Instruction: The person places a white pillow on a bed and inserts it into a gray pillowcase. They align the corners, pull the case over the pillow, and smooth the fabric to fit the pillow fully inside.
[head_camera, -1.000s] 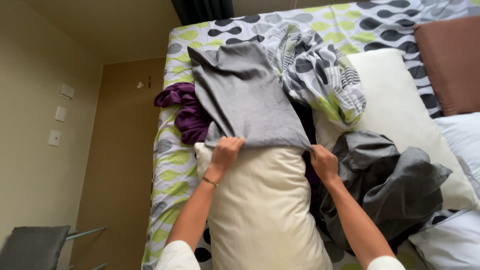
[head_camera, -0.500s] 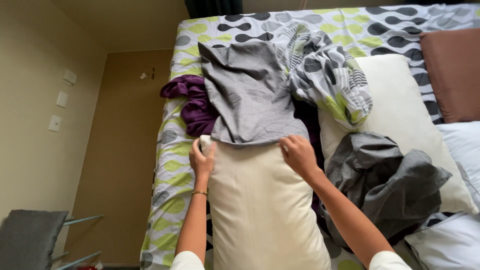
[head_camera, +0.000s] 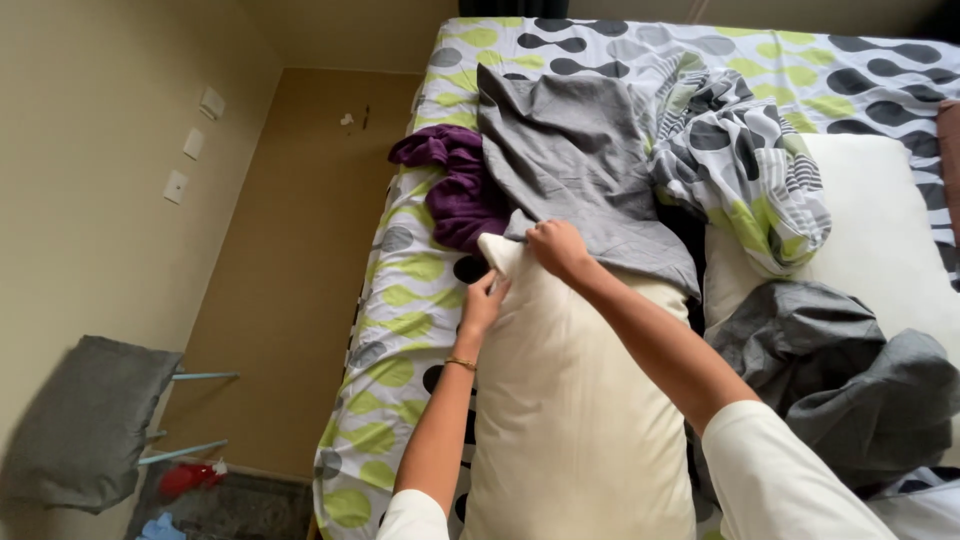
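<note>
A cream pillow (head_camera: 575, 420) lies lengthwise on the bed in front of me. A grey pillowcase (head_camera: 580, 165) covers its far end. My left hand (head_camera: 485, 300) pinches the pillow's far left corner. My right hand (head_camera: 558, 248) has crossed over to that same corner and grips the open edge of the grey pillowcase there. A purple cloth (head_camera: 455, 185) lies just beyond the corner, to the left of the pillowcase.
The bed has a white sheet with green and black ovals (head_camera: 400, 300). A crumpled patterned cover (head_camera: 745, 170), a white pillow (head_camera: 880, 240) and a dark grey cloth (head_camera: 840, 370) lie on the right. A grey chair (head_camera: 90, 420) stands by the wall at left.
My right hand moved from the pillow's right side across to its left corner. The left hand stayed at that corner. The camera view tilted and moved closer.
</note>
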